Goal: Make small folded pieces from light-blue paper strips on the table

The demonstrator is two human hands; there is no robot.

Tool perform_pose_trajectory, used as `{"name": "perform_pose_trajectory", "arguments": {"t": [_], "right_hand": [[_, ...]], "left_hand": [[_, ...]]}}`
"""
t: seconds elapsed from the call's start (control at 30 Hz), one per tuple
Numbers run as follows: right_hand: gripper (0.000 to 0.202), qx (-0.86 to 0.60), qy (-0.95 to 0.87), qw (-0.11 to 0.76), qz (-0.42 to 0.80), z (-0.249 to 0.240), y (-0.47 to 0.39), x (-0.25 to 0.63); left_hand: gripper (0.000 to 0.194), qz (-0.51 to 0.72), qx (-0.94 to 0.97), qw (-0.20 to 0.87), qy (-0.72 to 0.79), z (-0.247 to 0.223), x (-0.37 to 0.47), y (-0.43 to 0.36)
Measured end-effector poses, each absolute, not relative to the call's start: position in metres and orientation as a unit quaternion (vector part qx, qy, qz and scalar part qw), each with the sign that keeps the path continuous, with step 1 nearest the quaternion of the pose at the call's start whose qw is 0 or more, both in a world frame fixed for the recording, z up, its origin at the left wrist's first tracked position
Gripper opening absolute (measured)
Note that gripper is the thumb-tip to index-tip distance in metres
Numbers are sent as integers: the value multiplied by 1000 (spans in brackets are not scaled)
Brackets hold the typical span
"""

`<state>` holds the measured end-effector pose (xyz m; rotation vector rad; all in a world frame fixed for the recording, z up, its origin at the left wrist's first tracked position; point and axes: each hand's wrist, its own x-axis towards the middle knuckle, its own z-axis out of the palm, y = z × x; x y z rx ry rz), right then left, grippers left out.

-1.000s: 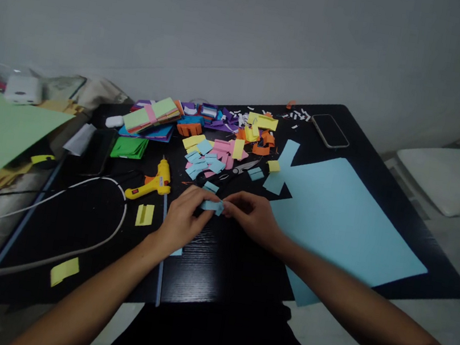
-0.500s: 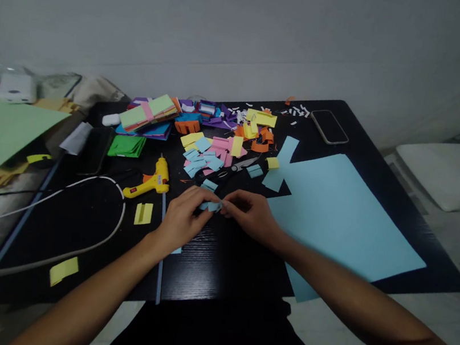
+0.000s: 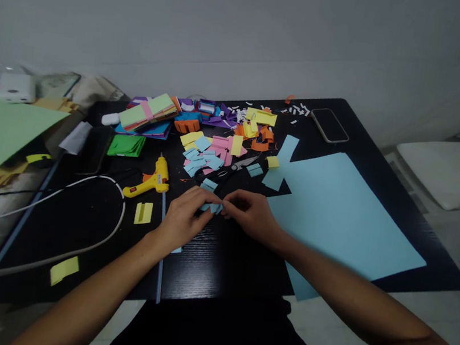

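Between my two hands, over the front middle of the black table, is a small folded piece of light blue paper [image 3: 212, 208]. My left hand [image 3: 186, 215] is closed on its left part, fingers bent over the top. My right hand [image 3: 252, 213] pinches its right end with thumb and forefinger, and the fingertips of both hands almost meet. Just beyond my left fingers lies another folded blue paper piece [image 3: 209, 185]. Scissors [image 3: 243, 164] rest behind my hands, their handles partly hidden among dark shapes. A large light blue sheet [image 3: 350, 208] lies by my right forearm.
A yellow glue gun [image 3: 154, 179] stands left of my left hand, near a white cable [image 3: 124, 211]. Folded blue paper pieces [image 3: 203, 163] are heaped behind. A bundle of coloured paper strips [image 3: 150, 113] lies at back left, a phone [image 3: 330, 125] at back right.
The blue paper piece has tilted slightly between my fingertips. Both hands stay in nearly the same place, and the rest of the table looks the same.
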<state>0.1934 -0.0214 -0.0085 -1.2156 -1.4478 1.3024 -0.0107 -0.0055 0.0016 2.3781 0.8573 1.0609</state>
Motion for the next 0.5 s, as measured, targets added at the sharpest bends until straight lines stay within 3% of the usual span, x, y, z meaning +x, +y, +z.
{"name": "perform_pose_trajectory", "arguments": {"t": [0.23, 0.5], "right_hand": [[19, -474, -567, 412, 534, -10, -21, 192], [23, -414, -501, 445, 615, -15, -20, 191]], "left_hand": [[18, 378, 854, 204, 293, 4, -11, -4], [8, 374, 837, 225, 331, 7, -12, -1]]}}
